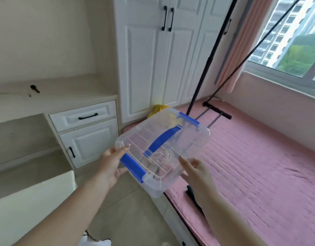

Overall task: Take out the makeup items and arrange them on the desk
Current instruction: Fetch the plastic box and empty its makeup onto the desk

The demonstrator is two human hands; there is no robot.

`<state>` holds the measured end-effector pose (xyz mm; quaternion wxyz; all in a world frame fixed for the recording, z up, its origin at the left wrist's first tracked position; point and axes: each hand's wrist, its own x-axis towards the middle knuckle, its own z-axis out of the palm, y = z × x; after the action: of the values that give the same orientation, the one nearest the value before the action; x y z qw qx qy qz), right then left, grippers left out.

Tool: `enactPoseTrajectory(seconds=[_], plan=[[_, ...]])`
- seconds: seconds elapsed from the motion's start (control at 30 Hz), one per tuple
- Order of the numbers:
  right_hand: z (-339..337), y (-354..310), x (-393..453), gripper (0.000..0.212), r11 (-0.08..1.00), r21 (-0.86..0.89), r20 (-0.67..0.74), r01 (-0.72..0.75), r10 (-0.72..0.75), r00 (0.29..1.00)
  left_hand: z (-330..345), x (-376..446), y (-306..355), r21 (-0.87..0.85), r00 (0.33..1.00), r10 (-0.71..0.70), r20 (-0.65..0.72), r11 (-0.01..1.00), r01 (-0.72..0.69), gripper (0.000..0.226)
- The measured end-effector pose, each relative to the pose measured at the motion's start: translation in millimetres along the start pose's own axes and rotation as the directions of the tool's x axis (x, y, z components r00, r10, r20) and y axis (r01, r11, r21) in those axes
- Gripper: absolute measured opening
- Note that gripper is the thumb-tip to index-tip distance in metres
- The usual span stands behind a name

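White wardrobe (162,55), pink mattress (259,157), bright window (293,41).

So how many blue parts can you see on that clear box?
3: one latch at the near end by the left hand, one latch at the far end, and the carry handle across the lid.

Clear glossy plastic storage box (188,139) with smooth blue plastic latches (132,165); quilted matt pink fabric mattress (259,166); white painted cabinet doors (144,55).
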<state>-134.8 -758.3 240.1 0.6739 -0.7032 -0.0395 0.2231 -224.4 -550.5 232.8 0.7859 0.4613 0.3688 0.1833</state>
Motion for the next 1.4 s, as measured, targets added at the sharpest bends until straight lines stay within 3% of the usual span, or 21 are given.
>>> enactPoseTrajectory(seconds=[0.1,0.23,0.5,0.6,0.73,0.87,1.0,1.1,1.23,1.4], plan=[[19.0,-1.3,61.7,0.050,0.997,-0.081,0.084,0.002,0.005,0.996,0.8,38.0,6.3,-0.028,0.993,0.024,-0.113,0.999,-0.027,0.012],[52.7,-14.9,134.5,0.027,0.992,-0.121,0.277,0.019,0.015,0.961,-6.6,77.3,17.2,-0.063,0.963,0.031,-0.267,0.997,-0.049,0.018],[144.9,-24.0,239.9,0.063,0.990,-0.136,0.559,-0.032,0.103,0.823,-40.0,134.3,56.8,-0.032,0.872,0.089,-0.481,0.992,-0.119,0.027],[188.2,-24.0,274.3,0.056,0.990,-0.134,0.606,-0.052,0.123,0.786,-62.6,168.0,75.0,-0.041,0.848,0.086,-0.524,0.991,-0.125,0.035],[260.0,-26.3,323.0,0.046,0.984,-0.170,0.598,-0.046,0.140,0.789,-97.3,231.2,106.8,-0.055,0.822,0.093,-0.562,0.987,-0.149,0.024],[337.3,-39.5,364.0,0.052,0.984,-0.175,0.589,-0.026,0.126,0.798,-138.3,300.0,148.2,-0.055,0.801,0.081,-0.594,0.989,-0.141,0.020],[404.9,-63.1,397.7,0.023,0.990,-0.073,0.564,-0.117,0.138,0.814,-172.1,356.4,196.7,-0.019,0.813,0.070,-0.579,0.995,-0.099,0.029],[451.7,-74.0,424.2,0.025,0.989,-0.043,0.535,-0.144,0.145,0.832,-186.7,394.5,229.6,-0.041,0.825,0.058,-0.562,0.994,-0.098,0.034],[506.2,-82.3,457.2,0.020,0.980,-0.011,0.489,-0.197,0.177,0.854,-194.1,441.1,256.4,-0.070,0.892,0.045,-0.449,0.994,-0.085,0.037],[565.8,-82.4,510.3,0.028,0.971,0.019,0.457,-0.239,0.204,0.865,-206.7,514.0,287.1,-0.030,0.888,0.077,-0.454,0.994,-0.102,0.026]])
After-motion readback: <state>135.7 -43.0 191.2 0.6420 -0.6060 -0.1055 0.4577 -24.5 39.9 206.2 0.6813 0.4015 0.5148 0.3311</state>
